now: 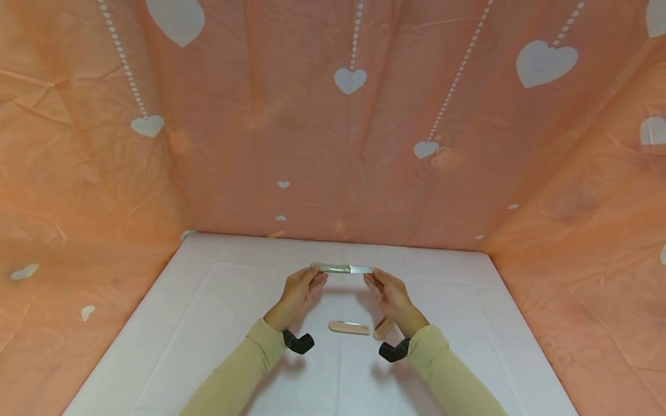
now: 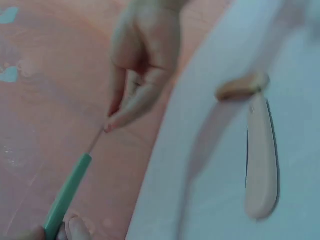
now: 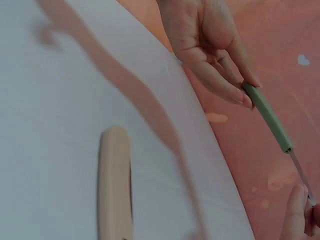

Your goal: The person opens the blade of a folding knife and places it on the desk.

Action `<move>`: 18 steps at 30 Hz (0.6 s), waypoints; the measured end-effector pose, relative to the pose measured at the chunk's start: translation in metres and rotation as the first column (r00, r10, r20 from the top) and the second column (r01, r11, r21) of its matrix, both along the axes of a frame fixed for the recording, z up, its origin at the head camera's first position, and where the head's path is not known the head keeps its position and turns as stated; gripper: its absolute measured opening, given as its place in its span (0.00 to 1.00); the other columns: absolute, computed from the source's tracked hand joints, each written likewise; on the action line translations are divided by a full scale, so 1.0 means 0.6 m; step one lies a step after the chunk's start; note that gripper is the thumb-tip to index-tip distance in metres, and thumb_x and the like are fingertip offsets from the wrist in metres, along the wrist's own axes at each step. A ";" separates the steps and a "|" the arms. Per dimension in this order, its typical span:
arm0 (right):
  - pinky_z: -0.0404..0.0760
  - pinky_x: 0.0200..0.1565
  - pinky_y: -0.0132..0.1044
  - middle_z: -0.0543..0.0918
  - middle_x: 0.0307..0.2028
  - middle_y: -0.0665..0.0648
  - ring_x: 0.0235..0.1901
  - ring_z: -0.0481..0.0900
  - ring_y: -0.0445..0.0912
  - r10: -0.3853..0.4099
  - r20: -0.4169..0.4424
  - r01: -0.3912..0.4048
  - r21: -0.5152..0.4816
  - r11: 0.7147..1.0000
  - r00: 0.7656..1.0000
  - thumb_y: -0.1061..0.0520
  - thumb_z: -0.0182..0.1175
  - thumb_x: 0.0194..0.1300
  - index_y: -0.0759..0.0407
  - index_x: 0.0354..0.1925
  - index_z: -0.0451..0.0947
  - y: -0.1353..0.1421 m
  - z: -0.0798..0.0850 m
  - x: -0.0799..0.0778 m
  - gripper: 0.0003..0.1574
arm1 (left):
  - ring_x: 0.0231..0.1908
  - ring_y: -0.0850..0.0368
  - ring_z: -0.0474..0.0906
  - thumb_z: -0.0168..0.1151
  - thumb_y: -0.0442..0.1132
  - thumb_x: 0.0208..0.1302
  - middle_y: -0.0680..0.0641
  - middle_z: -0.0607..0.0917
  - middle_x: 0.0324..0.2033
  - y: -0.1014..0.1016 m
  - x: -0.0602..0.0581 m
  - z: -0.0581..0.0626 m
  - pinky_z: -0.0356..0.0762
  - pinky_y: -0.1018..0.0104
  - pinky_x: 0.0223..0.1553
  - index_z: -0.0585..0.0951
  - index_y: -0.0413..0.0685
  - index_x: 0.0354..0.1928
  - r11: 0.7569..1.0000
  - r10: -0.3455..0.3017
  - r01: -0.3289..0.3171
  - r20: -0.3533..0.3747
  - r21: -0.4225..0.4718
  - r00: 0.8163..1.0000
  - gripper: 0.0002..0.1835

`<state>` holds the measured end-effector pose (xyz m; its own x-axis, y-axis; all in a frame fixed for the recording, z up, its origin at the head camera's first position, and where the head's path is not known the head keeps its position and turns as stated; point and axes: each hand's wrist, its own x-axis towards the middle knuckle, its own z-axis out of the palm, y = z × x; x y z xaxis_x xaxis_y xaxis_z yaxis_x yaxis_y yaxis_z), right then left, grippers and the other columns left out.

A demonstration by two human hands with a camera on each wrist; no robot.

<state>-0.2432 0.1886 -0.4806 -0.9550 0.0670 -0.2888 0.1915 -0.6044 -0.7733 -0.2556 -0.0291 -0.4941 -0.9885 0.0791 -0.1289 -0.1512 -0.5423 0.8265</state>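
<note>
A folding knife with a green handle [image 1: 333, 268] and its blade [image 1: 361, 270] out is held level above the table, stretched between both hands. My left hand [image 1: 299, 292] pinches the end of the handle; in the right wrist view that grip on the green handle [image 3: 270, 117] shows clearly. At the other end, my right hand [image 1: 395, 294] pinches the blade near its tip, as the left wrist view also shows with the right hand [image 2: 145, 60]. On the table below lies a folded knife with a beige handle [image 1: 348, 328].
A tan object [image 1: 383, 327] lies beside the beige knife, partly behind the right wrist; its kind is unclear. White cloth covers the table [image 1: 218, 306]. Orange sheets with white hearts [image 1: 343, 150] hang behind and along both sides. Each wrist wears a black device [image 1: 299, 342].
</note>
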 end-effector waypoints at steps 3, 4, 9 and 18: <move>0.76 0.52 0.38 0.81 0.31 0.61 0.35 0.83 0.47 0.006 0.009 -0.005 -0.015 1.000 1.000 0.71 0.48 0.67 0.74 0.49 0.68 0.005 -0.003 -0.016 0.12 | 0.35 0.56 0.83 0.54 0.33 0.67 0.32 0.81 0.39 0.000 -0.013 -0.003 0.79 0.63 0.46 0.70 0.21 0.51 0.993 0.003 -0.006 -0.025 -0.121 1.000 0.19; 0.76 0.52 0.38 0.81 0.31 0.61 0.35 0.83 0.47 0.005 0.016 -0.005 -0.022 1.000 1.000 0.71 0.48 0.67 0.75 0.50 0.68 0.007 -0.004 -0.021 0.13 | 0.34 0.55 0.83 0.54 0.33 0.67 0.31 0.81 0.39 0.001 -0.018 -0.005 0.80 0.63 0.45 0.71 0.21 0.51 0.990 0.000 -0.004 -0.025 -0.142 1.000 0.18; 0.76 0.51 0.39 0.81 0.30 0.62 0.33 0.83 0.48 0.001 0.044 0.000 -0.015 1.000 0.999 0.71 0.48 0.67 0.78 0.51 0.68 0.015 -0.020 -0.045 0.15 | 0.34 0.56 0.83 0.55 0.33 0.66 0.35 0.83 0.35 -0.001 -0.036 -0.020 0.77 0.60 0.50 0.72 0.19 0.49 0.988 -0.051 0.052 0.011 -0.148 0.999 0.19; 0.74 0.54 0.39 0.80 0.33 0.61 0.36 0.82 0.47 -0.032 0.124 0.028 0.029 0.999 0.992 0.71 0.49 0.66 0.77 0.50 0.68 0.012 -0.042 -0.061 0.14 | 0.51 0.44 0.75 0.56 0.35 0.66 0.38 0.82 0.37 -0.002 -0.057 -0.038 0.73 0.58 0.55 0.71 0.24 0.54 0.985 -0.125 0.147 0.211 -0.094 0.970 0.21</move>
<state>-0.2799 0.1960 -0.5056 -0.9094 0.1043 -0.4027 0.2691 -0.5908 -0.7606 -0.2900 -0.0304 -0.5170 -0.9215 0.1857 -0.3411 -0.3882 -0.4144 0.8231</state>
